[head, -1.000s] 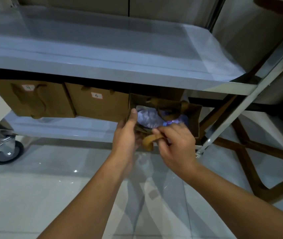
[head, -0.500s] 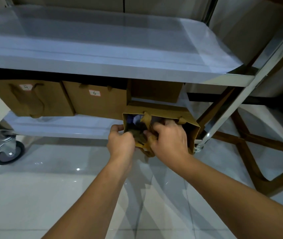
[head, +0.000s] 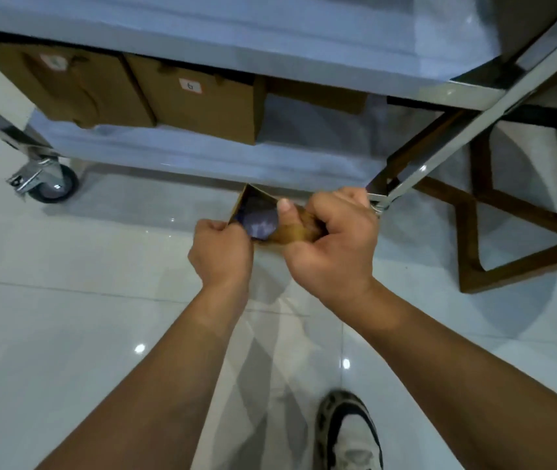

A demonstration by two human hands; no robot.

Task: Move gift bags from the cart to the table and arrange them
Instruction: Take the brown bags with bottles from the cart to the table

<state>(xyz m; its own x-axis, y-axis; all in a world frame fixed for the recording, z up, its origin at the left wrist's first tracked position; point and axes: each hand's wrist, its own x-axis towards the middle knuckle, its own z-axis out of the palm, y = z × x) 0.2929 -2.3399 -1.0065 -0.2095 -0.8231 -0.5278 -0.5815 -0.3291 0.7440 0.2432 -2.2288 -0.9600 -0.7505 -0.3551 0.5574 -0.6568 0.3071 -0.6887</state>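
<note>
Both hands hold one bag above the floor, just in front of the cart: my left hand pinches its rim, my right hand clenches its handles. Two more bags stand on the cart's lower shelf.

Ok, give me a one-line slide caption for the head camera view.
Both hands, left hand and right hand, grip an open brown gift bag in front of the cart's lower shelf.

arms: I am wearing no sleeves, both forearms showing bare
foot: I am wearing a white-and-black patterned sneaker
</note>
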